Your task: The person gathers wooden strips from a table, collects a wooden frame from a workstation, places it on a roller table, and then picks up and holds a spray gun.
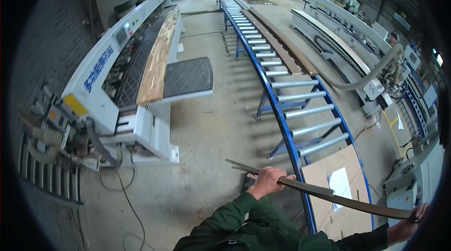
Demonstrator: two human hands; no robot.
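Thin, long brown strips (361,205) stretch across in front of me, over the near end of the blue roller conveyor. Wrapped round them is my left hand (272,182), closed, with their narrow ends sticking out to its left. At the lower right, my right hand (413,225) is closed on the other end of the longer strip. Below the strips, a light wooden board (317,176) lies on the conveyor with a white paper sheet (339,185) on top.
The roller conveyor (312,111) runs away from me, carrying long brown boards (277,44). On the left, a white machine (101,70) holds a striped wooden panel (157,58). Cables (127,190) lie on the floor. Another long machine (338,35) and a person (393,38) are on the right.
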